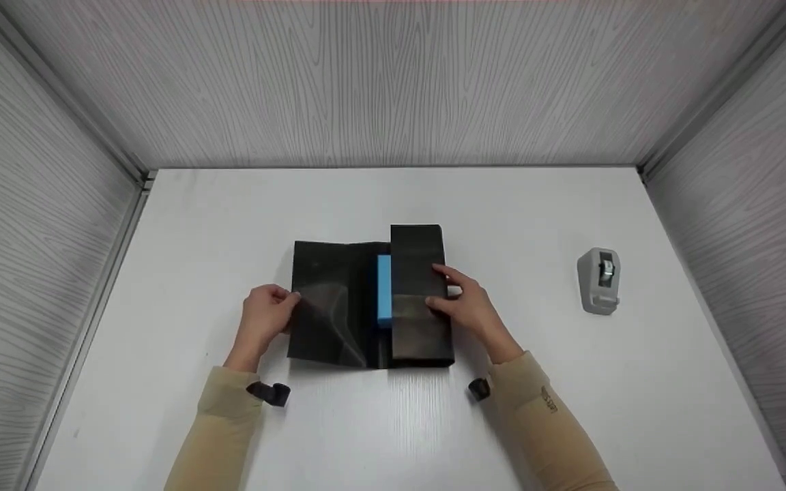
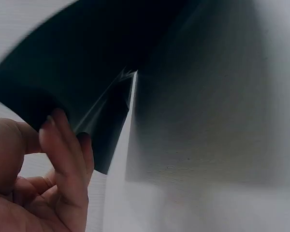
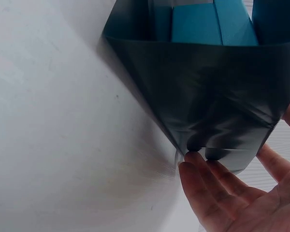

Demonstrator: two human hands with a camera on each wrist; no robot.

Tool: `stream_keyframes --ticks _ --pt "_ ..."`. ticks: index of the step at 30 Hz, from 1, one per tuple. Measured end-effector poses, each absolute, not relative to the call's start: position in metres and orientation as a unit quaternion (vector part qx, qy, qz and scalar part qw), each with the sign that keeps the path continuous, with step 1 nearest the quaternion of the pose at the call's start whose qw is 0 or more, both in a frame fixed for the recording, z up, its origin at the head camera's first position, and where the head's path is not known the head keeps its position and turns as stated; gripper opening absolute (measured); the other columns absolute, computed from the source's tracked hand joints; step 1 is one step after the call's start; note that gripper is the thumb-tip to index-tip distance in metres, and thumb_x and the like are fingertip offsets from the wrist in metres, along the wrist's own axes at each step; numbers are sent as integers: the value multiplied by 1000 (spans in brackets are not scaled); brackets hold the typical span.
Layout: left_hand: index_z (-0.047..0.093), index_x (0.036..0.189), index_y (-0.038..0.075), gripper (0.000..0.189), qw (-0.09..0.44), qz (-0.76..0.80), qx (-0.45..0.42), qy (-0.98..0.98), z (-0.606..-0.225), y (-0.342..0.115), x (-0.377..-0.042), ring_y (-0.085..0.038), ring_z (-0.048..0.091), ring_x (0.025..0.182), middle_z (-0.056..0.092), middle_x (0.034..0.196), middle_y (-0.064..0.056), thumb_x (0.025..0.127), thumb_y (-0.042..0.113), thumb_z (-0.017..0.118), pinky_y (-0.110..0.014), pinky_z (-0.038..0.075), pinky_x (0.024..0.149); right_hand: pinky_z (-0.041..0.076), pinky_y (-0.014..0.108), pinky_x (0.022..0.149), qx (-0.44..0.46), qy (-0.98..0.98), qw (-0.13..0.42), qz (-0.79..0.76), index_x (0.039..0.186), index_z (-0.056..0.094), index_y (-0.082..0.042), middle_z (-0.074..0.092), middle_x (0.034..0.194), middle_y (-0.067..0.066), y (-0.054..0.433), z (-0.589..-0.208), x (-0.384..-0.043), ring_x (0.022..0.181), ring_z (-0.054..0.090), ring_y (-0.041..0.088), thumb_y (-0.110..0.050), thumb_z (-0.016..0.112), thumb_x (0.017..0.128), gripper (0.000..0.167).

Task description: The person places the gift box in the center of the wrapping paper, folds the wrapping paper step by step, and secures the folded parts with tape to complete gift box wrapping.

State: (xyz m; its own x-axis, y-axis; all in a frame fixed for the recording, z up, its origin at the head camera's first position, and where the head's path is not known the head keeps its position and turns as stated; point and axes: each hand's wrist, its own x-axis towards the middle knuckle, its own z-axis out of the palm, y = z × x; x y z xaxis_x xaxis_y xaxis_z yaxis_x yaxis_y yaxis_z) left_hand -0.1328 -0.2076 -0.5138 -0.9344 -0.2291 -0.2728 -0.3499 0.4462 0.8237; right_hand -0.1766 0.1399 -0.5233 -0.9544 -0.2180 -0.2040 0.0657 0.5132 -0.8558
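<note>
A sheet of glossy black wrapping paper (image 1: 325, 307) lies around a blue box (image 1: 384, 290) near the middle of the table. In the head view only a narrow blue strip shows; the paper's right flap (image 1: 418, 259) is folded over the rest. My left hand (image 1: 267, 317) pinches the paper's left edge between thumb and curled fingers, and the left wrist view shows that edge lifted and bent. At the other side, my right hand (image 1: 468, 307) holds the folded flap, thumb and index finger on top. The right wrist view shows other fingertips (image 3: 195, 162) against the paper's outer side, with blue box faces above.
A grey tape dispenser (image 1: 599, 281) stands to the right on the white table (image 1: 379, 423). Grey wood-grain panels (image 1: 393, 82) wall off the back and both sides. Each wrist carries a small black camera (image 1: 273, 393).
</note>
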Motion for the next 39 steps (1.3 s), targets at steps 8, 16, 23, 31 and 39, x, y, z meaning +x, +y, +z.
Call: stream_keyframes --ticks 8,16,23,31,39 --pt "62 95 2 16 23 510 -95 855 -503 -199 -132 -14 56 65 61 95 -11 96 18 62 -25 48 56 50 42 86 -41 861 146 -486 147 48 -25 48 140 14 139 -522 -178 120 55 32 -20 75 87 66" --pt "61 88 1 14 5 604 -9 797 -486 -171 -133 -12 52 55 60 93 -12 94 12 67 -25 48 52 50 42 86 -41 860 148 -487 147 48 -26 49 140 14 139 -523 -178 118 56 30 -21 75 87 66" --pt "60 82 4 13 -5 603 34 797 -476 -140 -144 -23 63 88 62 127 -15 93 9 66 -31 49 66 51 44 88 -47 859 145 -489 147 48 -24 48 142 16 140 -522 -177 119 56 33 -20 75 87 66" --pt "56 81 9 16 10 588 62 806 -474 -104 -157 -26 55 121 58 134 -12 94 12 63 -44 48 88 51 44 87 -48 853 149 -498 147 47 -23 48 141 18 141 -521 -177 116 58 35 -19 74 87 66" --pt "57 80 8 15 1 600 80 796 -482 -83 -160 -24 61 108 62 128 -15 94 8 63 -42 45 92 51 42 87 -40 854 151 -497 147 48 -24 49 140 18 142 -521 -177 109 62 34 -22 75 86 66"
